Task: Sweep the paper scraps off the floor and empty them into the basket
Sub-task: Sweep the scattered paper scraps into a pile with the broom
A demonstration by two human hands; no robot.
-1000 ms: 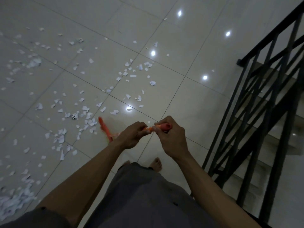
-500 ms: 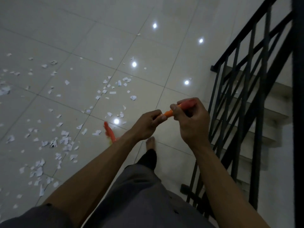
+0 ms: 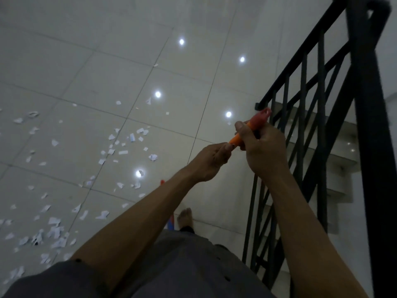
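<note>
Glossy pale tile makes up the floor [image 3: 64, 61], dim and dotted with bright lamp reflections [image 3: 158, 94], and the paper scraps [image 3: 120, 147] lie scattered over its left half, thickest toward the lower left and well apart from the person's bare foot [image 3: 185, 216]. Both hands are on the orange broom handle [image 3: 257, 120]. The right hand [image 3: 266, 151] has its fingers curled round the handle just below the red cap, and the left hand [image 3: 211, 162] has its fingers closed on the handle a little lower down. The brush end is almost wholly hidden under the left forearm, so I cannot tell whether it touches the tile. The capped end sits just beside the black railing [image 3: 300, 125], so a wide back-swing would likely knock it or catch the cap between the bars. The scraps look light, so a hard stroke could scatter them, perhaps through the bars onto the stairs [image 3: 339, 147]. Glare and poor light may hide small pieces, and loose paper underfoot on shiny tile could slip. No basket is in view, so carrying the pile risks spills.
</note>
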